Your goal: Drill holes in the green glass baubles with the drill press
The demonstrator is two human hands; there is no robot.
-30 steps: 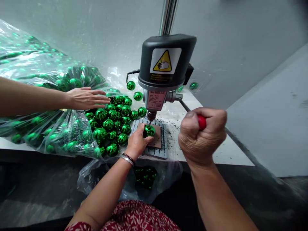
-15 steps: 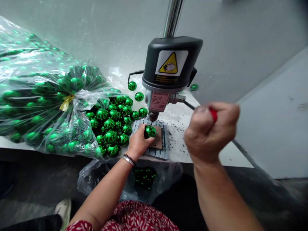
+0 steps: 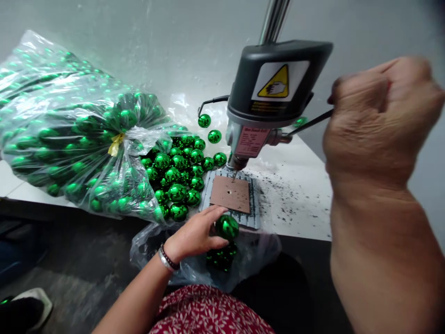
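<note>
The white table (image 3: 299,195) stretches across the view, its right half peppered with dark specks of swarf, and on its left side lies the big clear plastic sack of shiny green balls (image 3: 69,144), knotted with a yellowish tie. Standing over the middle is the dark grey bench drill with its yellow warning sticker (image 3: 278,83), riding on a bright steel column, its bit hanging just above the board below. The right hand (image 3: 378,116) looms close to the camera, blurred, fingers curled into a tight fist about the drill's thin black lever, which runs from the fist to the machine's side. Spilling from the sack's mouth, a loose heap of glossy green balls (image 3: 177,169) sits between the sack and the drill. Beside the heap lies the brown square backing board (image 3: 230,194), one small hole in its middle, resting on a grey ribbed plate. Below the table's front edge hangs a clear plastic bag (image 3: 250,253) with a few green balls inside. And there is the left hand (image 3: 194,234), bracelet at the wrist, fingers closed around a single shiny green ball (image 3: 227,227), held at the table's front edge, just in front of the board and directly over that hanging bag.
</note>
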